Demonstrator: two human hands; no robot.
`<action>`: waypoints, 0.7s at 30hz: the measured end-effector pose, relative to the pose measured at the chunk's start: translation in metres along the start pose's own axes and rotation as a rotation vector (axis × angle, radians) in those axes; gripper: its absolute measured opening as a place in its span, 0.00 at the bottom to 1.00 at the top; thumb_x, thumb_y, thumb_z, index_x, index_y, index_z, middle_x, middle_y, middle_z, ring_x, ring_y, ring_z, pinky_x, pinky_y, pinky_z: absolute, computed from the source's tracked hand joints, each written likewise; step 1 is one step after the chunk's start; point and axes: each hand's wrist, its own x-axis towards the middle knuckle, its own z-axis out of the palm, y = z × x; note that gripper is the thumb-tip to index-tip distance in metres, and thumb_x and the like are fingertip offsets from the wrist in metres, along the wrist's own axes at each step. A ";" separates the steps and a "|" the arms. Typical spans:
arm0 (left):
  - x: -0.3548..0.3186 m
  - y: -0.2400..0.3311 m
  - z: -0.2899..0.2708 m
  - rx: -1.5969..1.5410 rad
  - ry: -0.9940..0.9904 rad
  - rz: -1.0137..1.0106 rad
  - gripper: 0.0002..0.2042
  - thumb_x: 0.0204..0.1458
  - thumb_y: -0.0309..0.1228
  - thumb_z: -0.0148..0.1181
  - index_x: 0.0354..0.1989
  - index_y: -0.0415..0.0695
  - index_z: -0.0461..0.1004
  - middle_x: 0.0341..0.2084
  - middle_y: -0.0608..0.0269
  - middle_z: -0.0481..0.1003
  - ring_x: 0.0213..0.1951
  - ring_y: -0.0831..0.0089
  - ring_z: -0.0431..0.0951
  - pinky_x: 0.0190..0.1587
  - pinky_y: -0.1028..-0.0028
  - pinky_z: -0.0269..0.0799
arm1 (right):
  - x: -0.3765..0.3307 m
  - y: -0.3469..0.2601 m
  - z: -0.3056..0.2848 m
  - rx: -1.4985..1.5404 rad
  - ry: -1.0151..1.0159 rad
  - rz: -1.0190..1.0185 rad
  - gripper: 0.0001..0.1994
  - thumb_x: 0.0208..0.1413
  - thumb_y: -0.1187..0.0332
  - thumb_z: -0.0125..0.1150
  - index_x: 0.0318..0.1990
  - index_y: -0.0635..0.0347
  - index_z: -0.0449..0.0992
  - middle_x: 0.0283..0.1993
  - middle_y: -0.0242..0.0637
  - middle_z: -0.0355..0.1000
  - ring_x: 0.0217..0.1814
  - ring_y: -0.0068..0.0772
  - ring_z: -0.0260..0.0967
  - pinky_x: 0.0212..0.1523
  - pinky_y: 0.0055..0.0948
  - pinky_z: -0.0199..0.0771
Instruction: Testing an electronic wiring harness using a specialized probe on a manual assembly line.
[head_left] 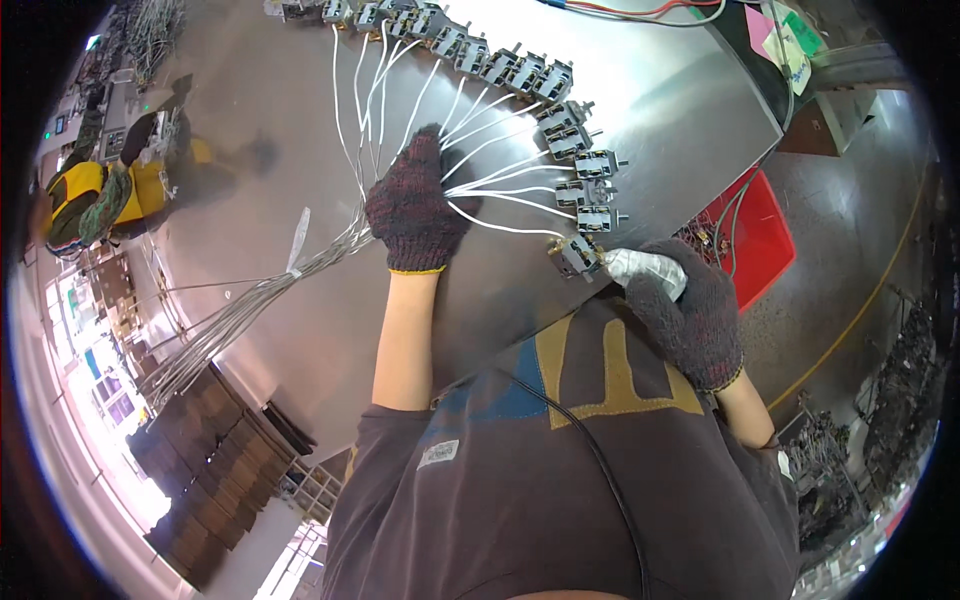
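Note:
My left hand [418,200], in a dark knitted glove, is closed over a bundle of white wires [495,190] on the metal table. The wires fan out from it to small metal-and-grey switches [520,72] with short shafts, set in a curved row. My right hand [690,310] wears a similar glove, with white wrapping [645,270] around its fingers. Its wrapped fingertips meet the nearest switch [578,255] at the table's near edge; the exact grip is partly hidden. Left of my left hand, the grey cable bundle [270,280] is bound with a white tie.
A red bin [765,240] with loose parts stands beyond the table's right edge. Red and white cables [640,12] cross the far side. At the left a person in yellow and dark clothing [100,200] is nearby. Brown cartons [215,470] are stacked at lower left.

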 end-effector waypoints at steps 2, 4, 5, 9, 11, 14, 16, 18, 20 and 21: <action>0.000 0.000 0.000 -0.010 0.016 0.020 0.38 0.32 0.42 0.76 0.58 0.47 0.74 0.42 0.55 0.81 0.41 0.55 0.83 0.42 0.59 0.77 | 0.002 -0.001 -0.001 0.038 -0.030 0.068 0.20 0.58 0.54 0.67 0.46 0.63 0.80 0.34 0.44 0.81 0.37 0.38 0.83 0.39 0.34 0.79; 0.000 0.001 -0.001 -0.014 0.031 0.024 0.38 0.32 0.42 0.76 0.58 0.47 0.74 0.42 0.55 0.81 0.41 0.56 0.83 0.42 0.59 0.77 | 0.003 -0.002 -0.002 -0.071 -0.023 0.036 0.21 0.58 0.51 0.66 0.46 0.62 0.80 0.34 0.45 0.81 0.36 0.41 0.83 0.38 0.36 0.79; 0.000 0.001 -0.001 -0.006 0.034 0.030 0.38 0.32 0.42 0.76 0.58 0.47 0.74 0.42 0.56 0.81 0.42 0.56 0.83 0.42 0.59 0.77 | 0.003 -0.003 -0.001 -0.082 -0.027 0.040 0.21 0.58 0.51 0.66 0.46 0.62 0.80 0.34 0.45 0.81 0.36 0.41 0.83 0.38 0.36 0.79; -0.002 0.003 0.000 0.007 -0.029 -0.025 0.39 0.32 0.42 0.77 0.60 0.46 0.73 0.45 0.56 0.81 0.44 0.57 0.83 0.44 0.59 0.78 | 0.002 -0.010 0.002 -0.193 -0.019 0.041 0.20 0.58 0.51 0.67 0.46 0.60 0.81 0.34 0.45 0.81 0.35 0.44 0.82 0.38 0.36 0.79; -0.001 0.004 0.002 -0.025 0.112 0.054 0.29 0.40 0.41 0.72 0.54 0.48 0.76 0.39 0.56 0.82 0.38 0.55 0.83 0.39 0.58 0.78 | 0.002 -0.013 0.001 -0.232 -0.005 0.024 0.20 0.57 0.51 0.67 0.45 0.59 0.81 0.34 0.45 0.81 0.35 0.44 0.82 0.38 0.36 0.79; -0.001 0.002 0.000 -0.019 0.095 0.059 0.28 0.41 0.41 0.72 0.54 0.49 0.75 0.42 0.55 0.81 0.40 0.55 0.82 0.41 0.58 0.78 | 0.001 -0.019 -0.003 -0.317 -0.003 -0.014 0.19 0.57 0.51 0.68 0.45 0.57 0.82 0.34 0.44 0.81 0.35 0.43 0.82 0.38 0.35 0.79; -0.002 -0.001 -0.002 0.007 -0.038 0.018 0.39 0.34 0.42 0.76 0.61 0.47 0.72 0.51 0.55 0.79 0.49 0.57 0.81 0.48 0.58 0.77 | 0.002 -0.021 -0.007 -0.363 -0.034 -0.076 0.20 0.55 0.51 0.70 0.46 0.55 0.82 0.34 0.42 0.82 0.34 0.42 0.82 0.37 0.35 0.79; -0.001 -0.004 -0.002 -0.046 -0.010 0.070 0.38 0.36 0.44 0.75 0.60 0.48 0.72 0.49 0.56 0.80 0.48 0.57 0.82 0.46 0.57 0.77 | 0.007 -0.020 -0.010 -0.363 -0.030 -0.154 0.20 0.54 0.50 0.71 0.47 0.54 0.82 0.34 0.41 0.81 0.33 0.42 0.81 0.36 0.35 0.79; 0.000 -0.007 -0.001 -0.025 -0.018 0.061 0.37 0.37 0.45 0.74 0.60 0.49 0.72 0.47 0.56 0.80 0.46 0.56 0.82 0.45 0.57 0.77 | 0.011 -0.019 -0.012 -0.361 -0.030 -0.234 0.20 0.53 0.50 0.71 0.48 0.52 0.82 0.33 0.40 0.81 0.32 0.42 0.81 0.36 0.34 0.79; 0.000 -0.008 -0.001 -0.002 -0.030 0.057 0.36 0.38 0.46 0.73 0.59 0.49 0.72 0.44 0.57 0.80 0.44 0.56 0.82 0.44 0.56 0.77 | 0.013 -0.019 -0.015 -0.391 -0.034 -0.286 0.21 0.52 0.49 0.72 0.48 0.51 0.82 0.32 0.40 0.81 0.31 0.41 0.80 0.34 0.34 0.78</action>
